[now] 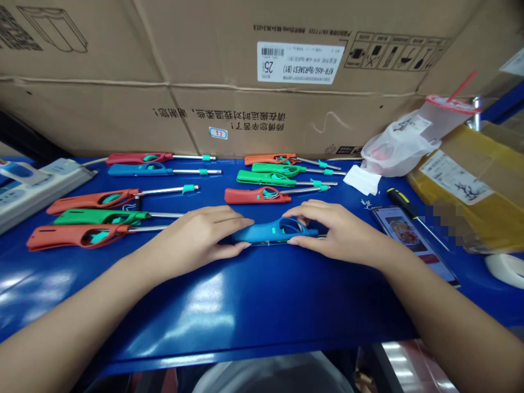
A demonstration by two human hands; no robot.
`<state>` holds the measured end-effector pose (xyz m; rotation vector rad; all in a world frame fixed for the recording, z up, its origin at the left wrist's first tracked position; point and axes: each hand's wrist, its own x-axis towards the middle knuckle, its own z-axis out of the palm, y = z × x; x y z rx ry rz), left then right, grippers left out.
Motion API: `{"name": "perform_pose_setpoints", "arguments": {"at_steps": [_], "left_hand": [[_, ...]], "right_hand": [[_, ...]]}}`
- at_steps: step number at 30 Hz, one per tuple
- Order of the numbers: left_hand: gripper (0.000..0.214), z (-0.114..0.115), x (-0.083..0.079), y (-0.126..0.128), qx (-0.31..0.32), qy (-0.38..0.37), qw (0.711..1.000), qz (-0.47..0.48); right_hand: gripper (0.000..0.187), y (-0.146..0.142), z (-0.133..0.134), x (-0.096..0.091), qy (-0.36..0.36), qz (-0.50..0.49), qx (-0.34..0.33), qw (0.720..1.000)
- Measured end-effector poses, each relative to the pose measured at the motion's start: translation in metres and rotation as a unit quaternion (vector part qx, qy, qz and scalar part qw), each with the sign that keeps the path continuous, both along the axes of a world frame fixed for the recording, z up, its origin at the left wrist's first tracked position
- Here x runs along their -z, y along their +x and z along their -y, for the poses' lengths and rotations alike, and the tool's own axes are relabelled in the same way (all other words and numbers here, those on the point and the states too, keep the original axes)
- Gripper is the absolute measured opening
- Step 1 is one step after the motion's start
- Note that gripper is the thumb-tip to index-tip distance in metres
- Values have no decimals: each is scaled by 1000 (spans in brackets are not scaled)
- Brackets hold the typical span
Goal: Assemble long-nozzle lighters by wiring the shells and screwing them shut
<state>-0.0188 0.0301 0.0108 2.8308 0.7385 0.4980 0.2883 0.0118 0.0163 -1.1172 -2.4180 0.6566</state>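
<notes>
A blue long-nosed lighter (275, 231) lies on the blue table (245, 305) in front of me. My left hand (204, 232) grips its left end between thumb and fingers. My right hand (333, 229) holds its right end, fingers curled over the trigger loop and covering the metal nozzle. Behind them lie a red lighter (254, 195), a green lighter (266, 178) and an orange lighter (270, 159), with another green one among them.
Several more red, green and blue lighters (94, 216) lie at the left. A power strip (36, 183) sits far left. A large cardboard box (245, 76) walls the back. At the right are a phone (413, 240), a screwdriver (403, 202), a plastic bag (397, 147) and a tape roll (507, 268).
</notes>
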Motion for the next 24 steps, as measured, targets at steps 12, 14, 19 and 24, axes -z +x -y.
{"name": "perform_pose_setpoints", "arguments": {"at_steps": [12,14,19,24], "left_hand": [[33,-1,3,3,-10,-45,999,5],[33,-1,5,4,-11,-47,999,3],[33,-1,7,5,-11,-53,999,9],[32,0,7,5,-13,-53,999,3]], "right_hand": [[33,-1,0,6,55,66,-41,995],[32,-1,0,7,58,76,-38,995],[29,-1,-2,9,49,84,-34,995],[27,-1,-4,14,27,75,-36,996]]}}
